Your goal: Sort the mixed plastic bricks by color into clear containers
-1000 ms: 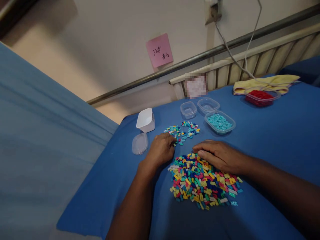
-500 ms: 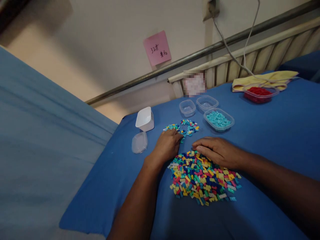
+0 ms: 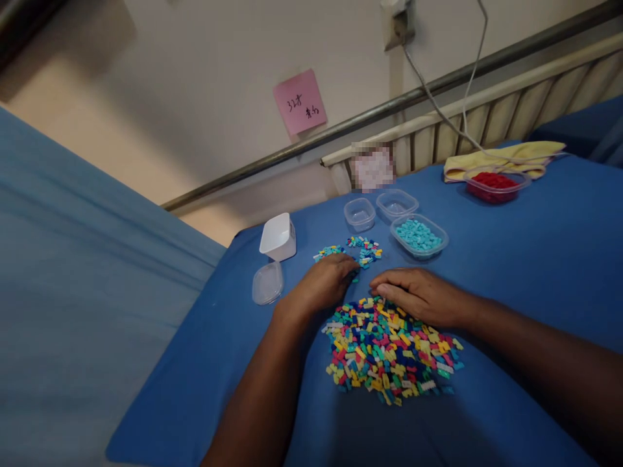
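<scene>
A large spread of small toy bricks point(image 3: 389, 350) in many colours lies on the blue cloth before me. My right hand point(image 3: 421, 295) rests at its upper right edge, fingers stretched out together, palm toward the bricks. My left hand point(image 3: 328, 279) is beyond the pile's upper left edge, back upward, fingers bent down with the tips close together. Whatever they may hold is hidden. Just past it are smaller groups of mostly blue bricks point(image 3: 370, 254), partly covered by that hand. A single green brick point(image 3: 355, 281) lies below its fingertips.
Behind the groups stand a tub of light blue bricks point(image 3: 419, 235) and two clear tubs, one small point(image 3: 360, 226), one wider point(image 3: 398, 213). A white box point(image 3: 278, 239) and clear lid point(image 3: 267, 283) are at left. A red-filled tub point(image 3: 496, 194) sits by a yellow cloth point(image 3: 516, 155).
The view has shifted slightly. My left hand's fingers reach a little farther right and cover more of the small bricks. My right hand stays almost in place at the pile's edge.
</scene>
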Tool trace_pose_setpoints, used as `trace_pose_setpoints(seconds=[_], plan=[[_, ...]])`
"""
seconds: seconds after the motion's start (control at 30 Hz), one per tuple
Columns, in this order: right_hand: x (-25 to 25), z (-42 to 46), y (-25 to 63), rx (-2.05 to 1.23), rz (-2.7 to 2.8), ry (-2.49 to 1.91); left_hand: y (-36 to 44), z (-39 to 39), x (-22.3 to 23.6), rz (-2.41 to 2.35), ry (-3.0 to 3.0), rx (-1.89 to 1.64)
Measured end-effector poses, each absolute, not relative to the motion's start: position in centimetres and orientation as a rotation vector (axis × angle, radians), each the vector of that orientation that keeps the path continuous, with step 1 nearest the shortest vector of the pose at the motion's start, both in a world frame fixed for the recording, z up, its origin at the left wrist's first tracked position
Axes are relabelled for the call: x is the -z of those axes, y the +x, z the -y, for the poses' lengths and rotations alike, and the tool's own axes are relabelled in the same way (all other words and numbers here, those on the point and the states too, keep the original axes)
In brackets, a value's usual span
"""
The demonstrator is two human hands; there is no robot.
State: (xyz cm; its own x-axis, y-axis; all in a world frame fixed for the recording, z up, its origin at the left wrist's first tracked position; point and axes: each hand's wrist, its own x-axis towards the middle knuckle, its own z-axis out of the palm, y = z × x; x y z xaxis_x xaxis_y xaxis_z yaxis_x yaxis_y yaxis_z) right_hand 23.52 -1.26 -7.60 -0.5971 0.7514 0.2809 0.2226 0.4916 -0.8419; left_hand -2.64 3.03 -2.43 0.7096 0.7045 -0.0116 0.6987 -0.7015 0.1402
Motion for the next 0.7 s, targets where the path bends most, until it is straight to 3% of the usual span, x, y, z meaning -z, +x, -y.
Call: trace_pose_setpoints(seconds=[0.7], plan=[[7.4,1.2,23.6,-1.086,2.058,-0.792,-1.3,-5.1,0.7,-1.115,2.654,0.183]])
